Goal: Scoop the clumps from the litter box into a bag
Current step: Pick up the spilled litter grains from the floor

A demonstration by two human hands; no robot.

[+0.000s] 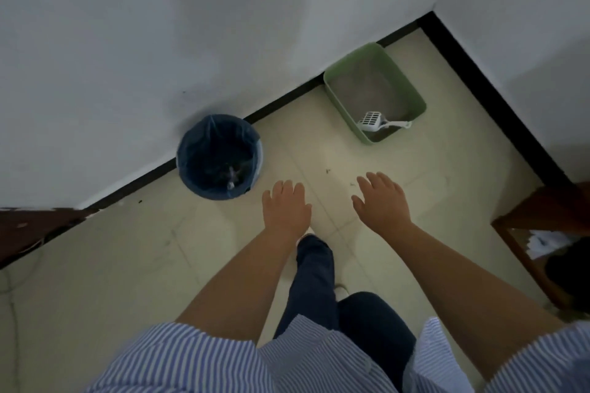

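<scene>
Over in the corner, from the head view, the green plastic litter box is parked against the baseboard, grey litter inside, a white slotted scoop lying at its near end. By the wall to its left a round bin with a thin blue bag is seen. Left hand and right hand are held out flat, fingers spread, nothing gripped. Nothing's been scooped yet, probably; the scoop handle needs grabbing next.

Clumps in the green litter box are too blurred to tell; the wooden shelf is cut off at right.
</scene>
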